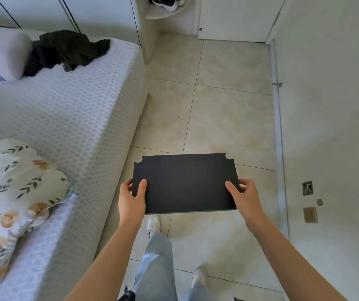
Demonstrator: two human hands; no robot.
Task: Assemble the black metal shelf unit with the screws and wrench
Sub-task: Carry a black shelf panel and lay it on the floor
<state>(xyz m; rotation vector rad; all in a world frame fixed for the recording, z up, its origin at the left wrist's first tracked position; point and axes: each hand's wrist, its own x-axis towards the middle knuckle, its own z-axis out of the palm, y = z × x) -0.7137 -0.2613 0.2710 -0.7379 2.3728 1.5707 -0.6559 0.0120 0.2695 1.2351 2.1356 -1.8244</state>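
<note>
Panel (185, 183) held level above floor (217, 118); left hand (130, 200) and right hand (247, 198) clamped on its short edges. Likely early: carrying piece. Next: finding frame, screws, wrench, all unseen.

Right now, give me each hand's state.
Left hand: grips the black shelf panel at its left edge.
Right hand: grips its right edge.

shelf panel (185, 183) underside hidden, shoes (168, 5) cropped above

White bed (70, 109) left, dark clothes (65, 51) and floral pillow (15, 183) on it; tiled floor (217, 105)
</note>
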